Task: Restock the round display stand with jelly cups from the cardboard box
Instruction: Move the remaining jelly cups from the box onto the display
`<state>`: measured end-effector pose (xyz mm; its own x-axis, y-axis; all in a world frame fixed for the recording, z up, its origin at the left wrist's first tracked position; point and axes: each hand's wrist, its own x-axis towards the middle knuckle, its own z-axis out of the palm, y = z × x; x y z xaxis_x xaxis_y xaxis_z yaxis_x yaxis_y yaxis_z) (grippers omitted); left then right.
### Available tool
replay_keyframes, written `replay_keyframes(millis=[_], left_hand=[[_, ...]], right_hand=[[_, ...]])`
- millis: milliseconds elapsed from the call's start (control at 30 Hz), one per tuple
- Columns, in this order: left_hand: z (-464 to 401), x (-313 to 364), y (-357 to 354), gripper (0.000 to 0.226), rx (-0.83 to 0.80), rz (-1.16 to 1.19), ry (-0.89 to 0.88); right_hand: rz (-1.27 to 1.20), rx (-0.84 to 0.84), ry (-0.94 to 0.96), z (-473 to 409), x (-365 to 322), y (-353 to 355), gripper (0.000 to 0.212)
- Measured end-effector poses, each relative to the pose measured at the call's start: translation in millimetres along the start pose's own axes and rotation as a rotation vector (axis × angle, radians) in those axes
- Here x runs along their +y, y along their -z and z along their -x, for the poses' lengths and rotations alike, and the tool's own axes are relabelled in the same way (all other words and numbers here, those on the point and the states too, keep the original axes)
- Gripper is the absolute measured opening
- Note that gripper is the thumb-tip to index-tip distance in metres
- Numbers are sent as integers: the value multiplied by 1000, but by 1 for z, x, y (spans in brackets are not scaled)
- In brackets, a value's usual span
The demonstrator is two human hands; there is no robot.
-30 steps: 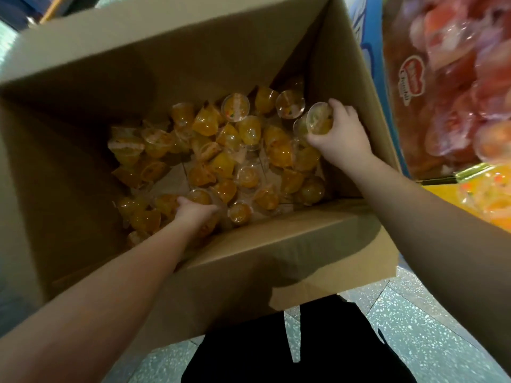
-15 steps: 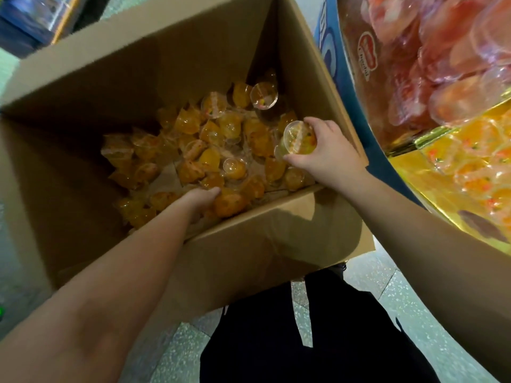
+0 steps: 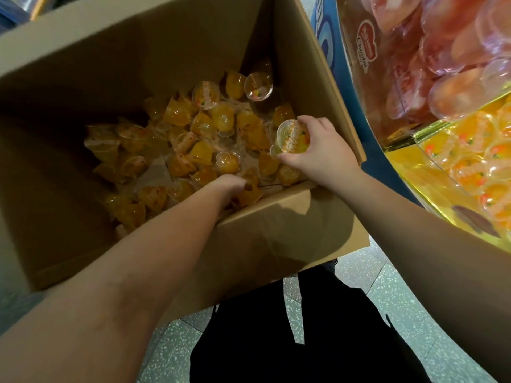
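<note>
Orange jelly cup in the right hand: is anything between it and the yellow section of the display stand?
Only the cardboard box's right wall stands between. The right hand holds the orange jelly cup inside it; the round display stand's yellow section lies beyond.

This is a shop: a round display stand (image 3: 331, 59) with a blue rim is piled with pink and orange jelly cups (image 3: 467, 164) behind a clear wall, a big cardboard box (image 3: 276, 236) of more cups sits beside it, and the floor (image 3: 387, 288) is speckled stone.
</note>
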<state>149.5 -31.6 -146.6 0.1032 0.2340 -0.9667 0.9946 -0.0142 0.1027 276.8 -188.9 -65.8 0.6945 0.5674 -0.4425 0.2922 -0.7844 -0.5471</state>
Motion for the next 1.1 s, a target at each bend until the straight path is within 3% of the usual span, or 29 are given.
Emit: replay_keyframes(millis=[300,500,600,700,900,1100], left_hand=[[-10,8,-6,44,49,-19,-108],[11,12,17,60,72,218,-112],[43,20,34,67,-23,480,-144],[84,30,41,57,-112,579,-228],[155,74,-6,53,-260,654,-329],[200,141,-103,47,-406,499,-415]], right_hand=[[12,4,1,-2,0,-2,86],[-39,-17,22,3,-2,4,85],[-152,-12,23,13,-4,19,87],[-248,52,22,36,1,48,88],[-244,229,-46,102,48,116,95],[-209,327,-312,186,134,177,96]])
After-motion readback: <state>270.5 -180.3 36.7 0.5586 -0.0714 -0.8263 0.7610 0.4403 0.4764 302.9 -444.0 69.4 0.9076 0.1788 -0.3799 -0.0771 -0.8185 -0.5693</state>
